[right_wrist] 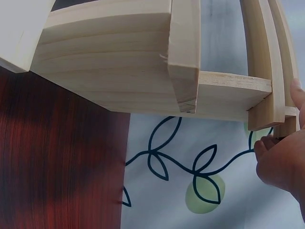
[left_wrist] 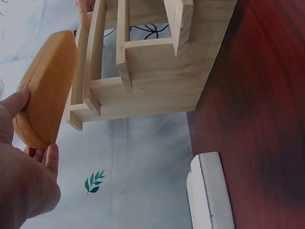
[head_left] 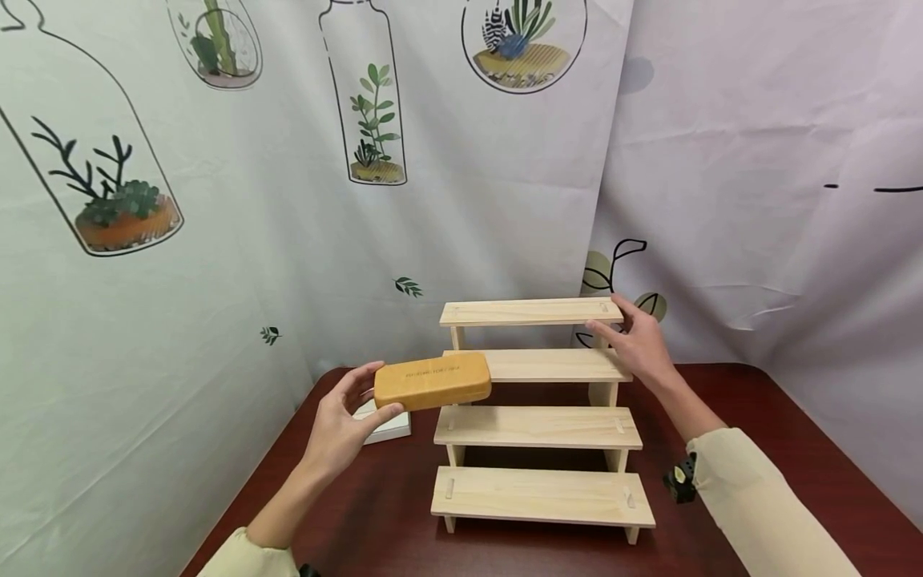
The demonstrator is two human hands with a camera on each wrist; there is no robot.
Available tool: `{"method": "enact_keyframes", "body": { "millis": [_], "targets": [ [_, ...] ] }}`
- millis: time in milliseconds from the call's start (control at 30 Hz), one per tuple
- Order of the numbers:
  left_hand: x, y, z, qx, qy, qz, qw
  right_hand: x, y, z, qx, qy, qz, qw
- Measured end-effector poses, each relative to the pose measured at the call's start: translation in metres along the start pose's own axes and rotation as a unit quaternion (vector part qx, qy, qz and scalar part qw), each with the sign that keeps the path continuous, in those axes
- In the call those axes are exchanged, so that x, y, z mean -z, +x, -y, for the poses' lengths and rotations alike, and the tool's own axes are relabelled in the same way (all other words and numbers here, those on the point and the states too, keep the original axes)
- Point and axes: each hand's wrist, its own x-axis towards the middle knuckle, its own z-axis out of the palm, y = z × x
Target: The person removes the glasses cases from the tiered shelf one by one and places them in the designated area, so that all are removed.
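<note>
Your left hand (head_left: 339,429) gripped a tan glasses case (head_left: 433,381) beside the second shelf of the wooden stepped rack (head_left: 541,429). Your right hand (head_left: 634,344) pinched the top shelf's right end, above the red counter (head_left: 764,433).

A dark reddish-brown wooden table (head_left: 793,449) fills the near part of the scene, its glossy top catching soft, even light. White fabric sheets hang behind and to both sides of it, meeting in a fold at the far right. The left sheet (head_left: 238,264) is printed with glass bottles and jars holding green plants (one round jar at the top shows a striped plant on yellow sand), plus small scattered leaf sprigs. The right sheet (head_left: 764,200) is plainer and creased, with a black-outlined leafy vine low down near the table edge.
</note>
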Motion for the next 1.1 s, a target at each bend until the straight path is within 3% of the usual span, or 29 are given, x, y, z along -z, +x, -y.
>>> {"method": "enact_keyframes", "body": {
  "millis": [333,800,1100],
  "targets": [
    [0.004,-0.019,0.005,0.016,-0.003,0.002,0.9999,0.000,0.000,0.000,0.006,0.001,-0.002,1.000],
    [0.009,-0.033,0.019,0.023,0.002,-0.003,0.9997,0.000,0.000,-0.001,0.003,-0.003,-0.001,1.000],
    [0.017,-0.042,0.027,0.057,0.007,-0.013,0.9983,-0.001,0.000,-0.001,0.004,-0.006,-0.003,1.000]
  ]
}}
